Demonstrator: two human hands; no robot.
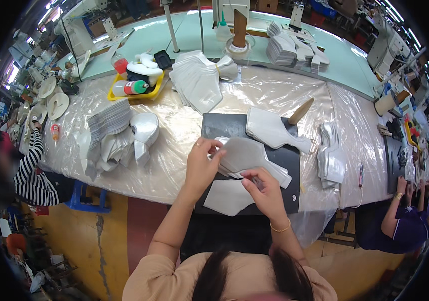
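A pale white cut panel (pixel 247 153), smooth and shaped like a shoe-upper part, lies over similar pieces on a dark grey board (pixel 219 123). My left hand (pixel 203 159) is closed at its left edge, thumb and fingertips pinching there. At the near edge, my right hand (pixel 264 190) also pinches with thumb and forefinger. Another white panel (pixel 228 195) lies flat on the board just below my hands. Towards the board's far right corner rests a stack of white panels (pixel 269 128), beside a wooden stick-like tool (pixel 302 110).
Stacked panels stand left (pixel 109 120) and right (pixel 331 155) of the board; a fanned pile (pixel 197 83) lies behind. A yellow tray (pixel 157 90) holds bottles. A pen-like tool (pixel 361 175) lies right. Co-workers sit left (pixel 36 170) and right (pixel 395 220).
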